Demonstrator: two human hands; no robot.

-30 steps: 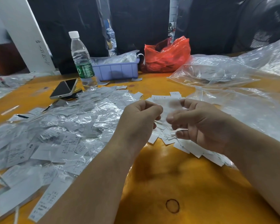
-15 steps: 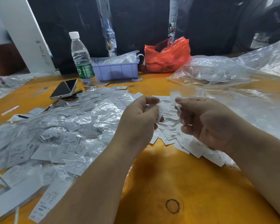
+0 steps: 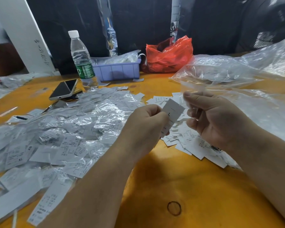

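Note:
My left hand (image 3: 145, 124) pinches a white size label (image 3: 172, 112) marked "L", held upright above the orange table (image 3: 171, 186). To its right, my right hand (image 3: 215, 120) has its fingers curled around a small clear plastic sleeve (image 3: 190, 102), lifted clear of the label. Under both hands lies a heap of bare white labels (image 3: 192, 142). A large pile of labels in clear sleeves (image 3: 59, 137) spreads over the left side of the table.
A water bottle (image 3: 82, 63), a phone (image 3: 64, 88) and a purple bin (image 3: 117, 69) stand at the back. A red plastic bag (image 3: 169, 55) sits behind. Big clear plastic bags (image 3: 237, 71) lie at the right.
My hands have drawn apart: the label has come out of its clear sleeve, staying in my left hand, while my right hand lifted the sleeve up and to the right.

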